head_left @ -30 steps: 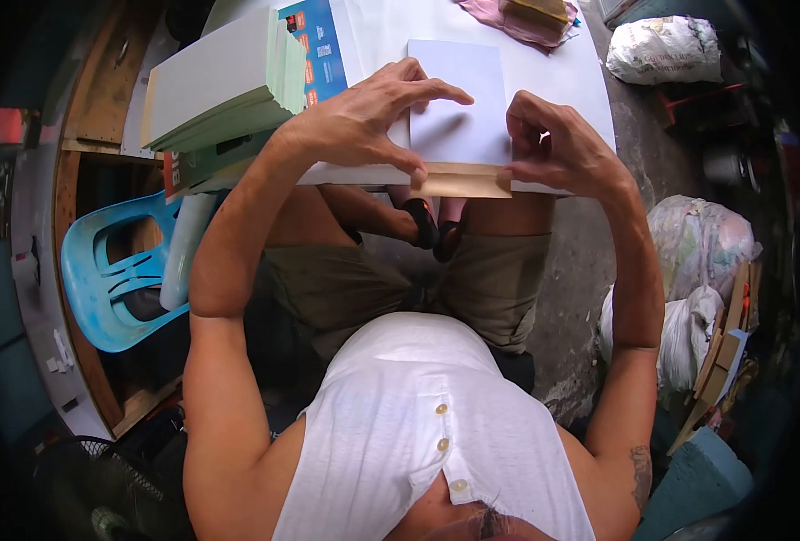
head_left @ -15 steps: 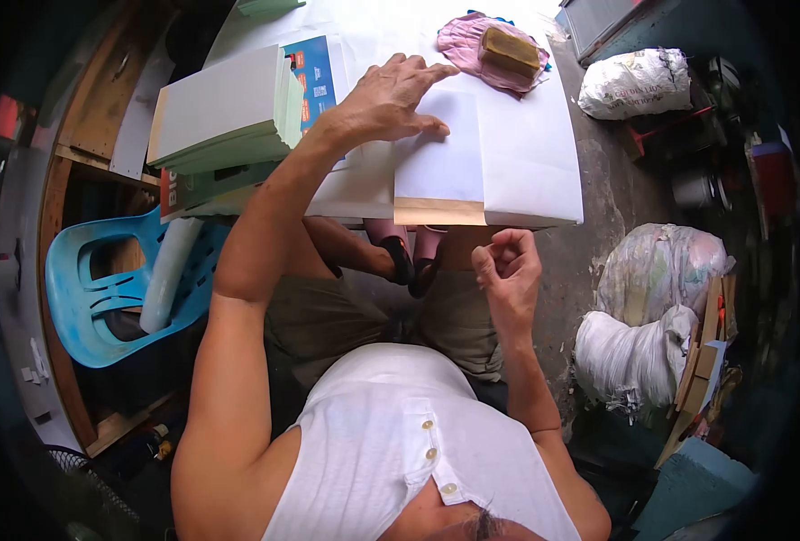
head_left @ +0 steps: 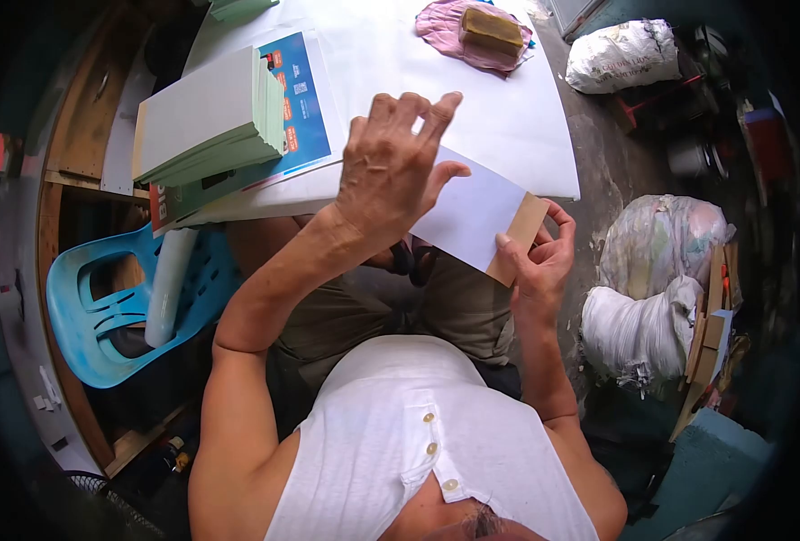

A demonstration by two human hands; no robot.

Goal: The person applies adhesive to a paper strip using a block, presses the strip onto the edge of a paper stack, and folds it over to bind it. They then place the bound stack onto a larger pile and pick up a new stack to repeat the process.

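A thin white pad of paper [head_left: 472, 212] with a brown strip along one short edge is tilted off the table's front edge. My right hand [head_left: 548, 252] pinches it at the brown strip, thumb on top and fingers beneath. Over its far end is my left hand [head_left: 395, 162], fingers bent but apart and thumb stretched out; it hides part of the pad. To the left, a thick stack of similar pads [head_left: 206, 113] with pale green edges rests on a blue and red printed sheet [head_left: 314, 117].
The white-covered table [head_left: 373, 54] bears a brown block [head_left: 492, 32] on a pink cloth [head_left: 440, 27] at the back. A blue plastic chair [head_left: 75, 316] holding a white roll [head_left: 170, 288] stands left. Bagged bundles [head_left: 643, 334] and a white sack [head_left: 621, 59] lie on the right.
My right hand has risen and taken hold of the pad's brown edge. The pad has turned and slid toward me, past the table edge. My left hand has come nearer, fingers more bent.
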